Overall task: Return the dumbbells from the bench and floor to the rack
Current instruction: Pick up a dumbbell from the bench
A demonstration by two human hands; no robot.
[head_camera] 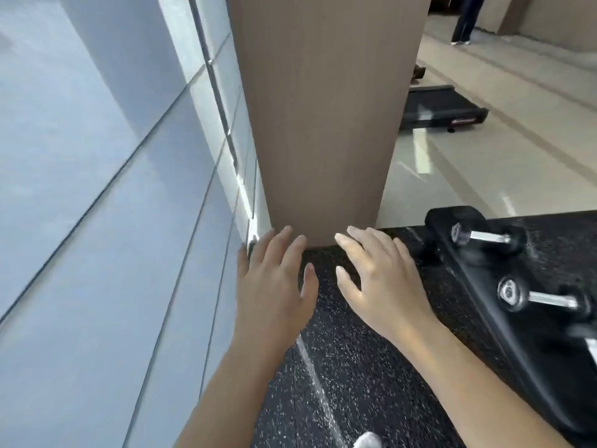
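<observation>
Two black dumbbells with chrome handles lie on a black padded bench (pixel 504 321) at the right: one (pixel 489 236) near the bench's far end, another (pixel 546 297) closer to me. A chrome piece (pixel 592 347) shows at the right edge; I cannot tell what it is. My left hand (pixel 274 282) and my right hand (pixel 379 279) are held out in front of me over the speckled black mat, fingers spread and holding nothing. Both hands are left of the bench and apart from the dumbbells. No rack is in view.
A wide brown pillar (pixel 323 118) stands straight ahead at the mat's edge. A grey panelled wall (pixel 97 189) fills the left. Beyond the mat (pixel 339 383) is glossy beige floor with a flat black treadmill (pixel 442 109). A person's legs (pixel 465 21) are far back.
</observation>
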